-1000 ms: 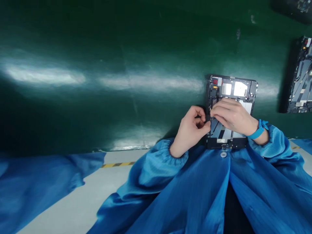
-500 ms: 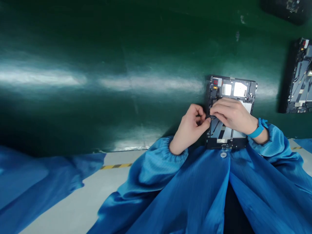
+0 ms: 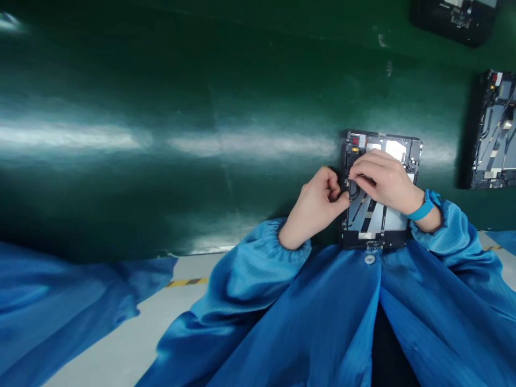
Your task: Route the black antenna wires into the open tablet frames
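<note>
An opened tablet (image 3: 366, 236) lies at the table's near edge, its inner parts, flat strips and pale panels facing up. My left hand (image 3: 316, 207) is at its left side, fingers curled beside the rim and thumb tip over the edge, gripping it there. From the right, my right hand (image 3: 385, 177) reaches across the tablet, thumb and forefinger pinched near its left rim. What sits between those fingertips is too small and hidden to tell. A curved black cable (image 3: 355, 192) shows just below the pinch, between both hands.
Another opened tablet (image 3: 497, 134) lies at the right edge of the green table (image 3: 161, 188). A dark device (image 3: 455, 24) with exposed parts lies at the far right. Blue cloth (image 3: 80, 301) appears at the lower left, over a pale floor with a yellow-black stripe.
My right hand's pinch has shifted slightly up along the tablet's left rim, uncovering more of the curved cable. My left hand stays at the rim. The view has shifted a little.
</note>
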{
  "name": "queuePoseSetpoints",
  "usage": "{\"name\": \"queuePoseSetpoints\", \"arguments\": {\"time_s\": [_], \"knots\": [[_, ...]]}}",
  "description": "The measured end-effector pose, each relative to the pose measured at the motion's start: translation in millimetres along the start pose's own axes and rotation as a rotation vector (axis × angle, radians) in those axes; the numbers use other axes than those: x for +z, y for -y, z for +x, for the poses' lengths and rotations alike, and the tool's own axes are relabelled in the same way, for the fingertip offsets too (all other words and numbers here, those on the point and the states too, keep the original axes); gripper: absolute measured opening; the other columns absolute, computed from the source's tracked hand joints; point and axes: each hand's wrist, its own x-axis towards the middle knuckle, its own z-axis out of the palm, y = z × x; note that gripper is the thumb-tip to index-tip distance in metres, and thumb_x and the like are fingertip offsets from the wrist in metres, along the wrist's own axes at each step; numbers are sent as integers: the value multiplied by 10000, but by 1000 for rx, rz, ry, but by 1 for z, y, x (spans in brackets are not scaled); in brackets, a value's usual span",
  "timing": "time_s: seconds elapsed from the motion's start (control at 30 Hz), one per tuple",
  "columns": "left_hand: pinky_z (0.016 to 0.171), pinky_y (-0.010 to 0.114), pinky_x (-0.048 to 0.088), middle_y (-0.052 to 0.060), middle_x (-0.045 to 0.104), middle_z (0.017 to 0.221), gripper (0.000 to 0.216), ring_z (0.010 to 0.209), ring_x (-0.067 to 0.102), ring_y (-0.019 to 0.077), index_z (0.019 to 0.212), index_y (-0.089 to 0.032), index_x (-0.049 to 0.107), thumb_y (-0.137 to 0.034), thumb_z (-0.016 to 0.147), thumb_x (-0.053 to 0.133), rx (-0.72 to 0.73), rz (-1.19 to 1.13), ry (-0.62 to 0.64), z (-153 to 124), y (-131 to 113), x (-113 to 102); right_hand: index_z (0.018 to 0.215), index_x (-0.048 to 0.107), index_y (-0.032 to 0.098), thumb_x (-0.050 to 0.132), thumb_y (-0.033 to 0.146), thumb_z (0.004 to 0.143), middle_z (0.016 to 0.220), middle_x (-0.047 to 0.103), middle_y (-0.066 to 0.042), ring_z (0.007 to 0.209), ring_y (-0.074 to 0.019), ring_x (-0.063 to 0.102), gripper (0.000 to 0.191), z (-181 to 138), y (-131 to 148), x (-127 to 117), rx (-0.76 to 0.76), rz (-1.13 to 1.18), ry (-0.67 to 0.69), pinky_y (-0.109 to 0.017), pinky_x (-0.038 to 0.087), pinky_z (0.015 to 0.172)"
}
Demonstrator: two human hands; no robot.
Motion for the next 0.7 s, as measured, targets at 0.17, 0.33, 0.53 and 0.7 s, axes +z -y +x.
{"name": "queuePoseSetpoints", "arguments": {"time_s": [0.17, 0.33, 0.53, 0.7], "knots": [[543, 251, 346, -100, 435, 610, 288, 538, 419, 98, 804, -252, 411, -207, 758, 692, 52, 30, 0, 8, -5, -5, 958, 716, 215, 471, 150, 1049, 967, 750, -72, 931, -236, 654, 269, 4, -6, 3, 16, 46, 14, -423, 545, 885], [533, 257, 346, -91, 436, 614, 280, 543, 416, 106, 793, -253, 424, -220, 741, 698, 33, 1, 13, 13, -2, -5, 954, 704, 217, 467, 142, 1049, 943, 742, -63, 897, -224, 642, 266, 4, -5, 5, 4, 37, -1, -393, 532, 850], [553, 251, 326, -90, 425, 618, 318, 572, 386, 100, 754, -247, 402, -137, 672, 688, 0, -92, 48, 20, -1, -6, 941, 701, 220, 470, 157, 1047, 941, 733, -65, 902, -227, 625, 262, 5, -6, 7, 37, 50, -16, -394, 512, 860], [554, 250, 299, -106, 376, 592, 359, 562, 346, 92, 739, -247, 382, -80, 642, 684, -1, -67, 19, 29, -11, -7, 944, 693, 220, 518, 188, 1048, 948, 727, -63, 914, -233, 616, 206, 9, -5, 6, 136, 37, -114, -397, 480, 877]]}}
